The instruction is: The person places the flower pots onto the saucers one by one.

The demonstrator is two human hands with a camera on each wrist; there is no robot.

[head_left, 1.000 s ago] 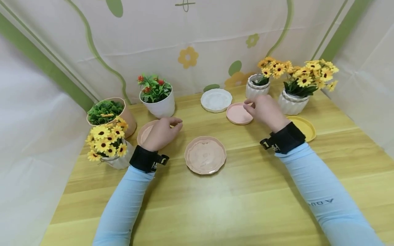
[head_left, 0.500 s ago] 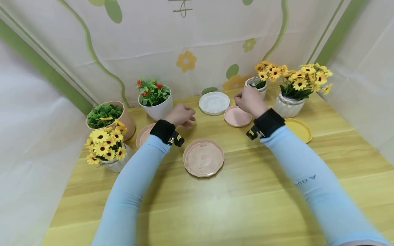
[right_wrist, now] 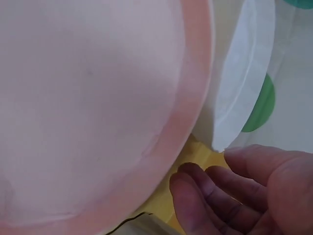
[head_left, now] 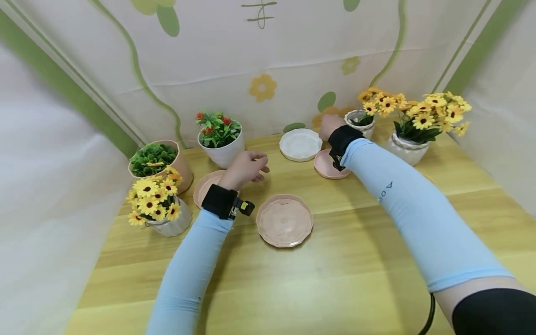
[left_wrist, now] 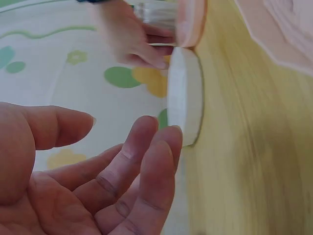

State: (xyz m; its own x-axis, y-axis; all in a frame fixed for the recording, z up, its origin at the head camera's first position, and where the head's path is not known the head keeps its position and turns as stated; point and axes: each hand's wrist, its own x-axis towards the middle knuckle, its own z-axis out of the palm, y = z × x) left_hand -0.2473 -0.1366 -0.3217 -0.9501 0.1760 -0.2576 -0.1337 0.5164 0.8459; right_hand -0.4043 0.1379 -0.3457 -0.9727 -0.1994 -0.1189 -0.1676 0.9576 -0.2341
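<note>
My right hand (head_left: 329, 125) reaches to the right edge of a white scalloped saucer (head_left: 300, 145) by the back curtain. In the right wrist view its thumb is right at the rim of that saucer (right_wrist: 244, 73), with a gap between thumb and loosely bent fingers. A small pink saucer (head_left: 325, 166) lies under the right wrist. My left hand (head_left: 247, 168) hovers with relaxed fingers, holding nothing, right of a white pot (head_left: 226, 153) with red flowers. Behind its wrist is a partly hidden pink saucer (head_left: 204, 187). A larger pink plate (head_left: 284, 221) lies mid-table.
A peach pot (head_left: 183, 170) of green leaves and a white pot (head_left: 173, 221) of yellow daisies stand at the left. Two more daisy pots, one nearer (head_left: 407, 148) and one farther back (head_left: 366, 128), stand at the right. My right arm hides most of a yellow saucer.
My right hand has moved back and left to the white saucer's edge. My left hand has shifted right, away from above the pink saucer. The head view has tilted slightly.
</note>
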